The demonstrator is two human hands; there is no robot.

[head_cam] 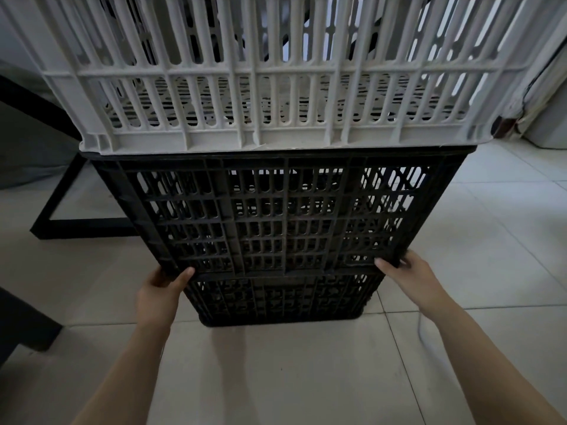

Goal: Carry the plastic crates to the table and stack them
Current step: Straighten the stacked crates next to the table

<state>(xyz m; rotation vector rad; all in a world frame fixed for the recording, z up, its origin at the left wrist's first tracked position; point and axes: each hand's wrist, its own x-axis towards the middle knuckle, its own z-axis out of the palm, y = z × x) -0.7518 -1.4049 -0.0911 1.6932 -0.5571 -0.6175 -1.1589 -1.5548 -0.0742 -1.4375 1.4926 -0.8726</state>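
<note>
Left hand (161,291): thumb on the front face, fingers curled round the lower left corner of the upper black crate (285,216). That crate sits on a second black crate (282,299), which stands on the tiled floor (276,378), beside a black metal frame (61,223) at left. A white crate (276,87) rests on top. All three are slatted, open-walled and empty.

Right hand (409,276): same hold at the lower right corner.

Judged step: grasp made, carry not begun. Next: lift evenly and keep level, or the white crate may slide.
</note>
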